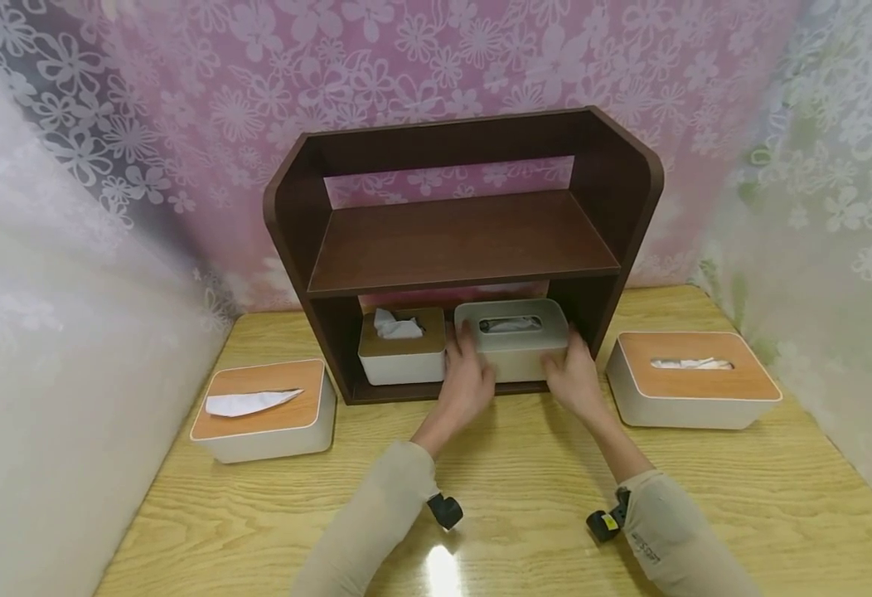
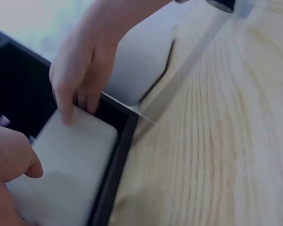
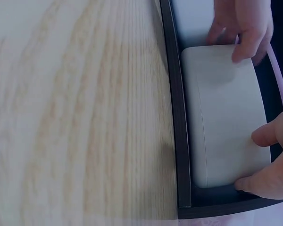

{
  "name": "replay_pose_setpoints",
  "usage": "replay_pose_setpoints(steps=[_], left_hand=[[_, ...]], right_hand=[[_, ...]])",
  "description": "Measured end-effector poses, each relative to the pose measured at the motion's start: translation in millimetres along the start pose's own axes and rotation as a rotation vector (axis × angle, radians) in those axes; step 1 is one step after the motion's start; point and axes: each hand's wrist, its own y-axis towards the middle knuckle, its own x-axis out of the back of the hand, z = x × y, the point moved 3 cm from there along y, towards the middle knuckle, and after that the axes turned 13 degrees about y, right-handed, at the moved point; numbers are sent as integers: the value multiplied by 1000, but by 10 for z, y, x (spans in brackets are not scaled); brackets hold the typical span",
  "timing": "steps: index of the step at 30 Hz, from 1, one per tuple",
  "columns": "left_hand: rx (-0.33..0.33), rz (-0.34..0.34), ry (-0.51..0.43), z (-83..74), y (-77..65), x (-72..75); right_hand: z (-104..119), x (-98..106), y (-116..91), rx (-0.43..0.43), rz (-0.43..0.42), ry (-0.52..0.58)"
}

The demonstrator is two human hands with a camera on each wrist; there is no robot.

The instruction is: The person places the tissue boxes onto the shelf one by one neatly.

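The left hand (image 1: 469, 380) and right hand (image 1: 576, 377) are gripping opposite ends of the pale tissue box (image 1: 514, 352), which is sitting on the lower shelf (image 1: 399, 395) just right of a brown-topped box (image 1: 404, 367), its long axis running sideways between them, neither being nearer.

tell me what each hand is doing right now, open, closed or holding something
Left hand: holding the left end of the grey-topped tissue box.
Right hand: holding the right end of the same box.
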Motion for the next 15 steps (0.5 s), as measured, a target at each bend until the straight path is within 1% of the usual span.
replay_pose_setpoints(steps=[3, 7, 11, 15], left_hand=[[-19, 8, 14, -24, -78, 64], [-51, 47, 6, -29, -161, 134], [-116, 65, 23, 10, -242, 180], [-139, 88, 5, 62, -331, 221]], right_hand=[[24, 7, -17, 18, 4, 4], [71, 34, -67, 62, 3, 19], [108, 57, -158, 112, 18, 8], [153, 74, -256, 147, 44, -20]])
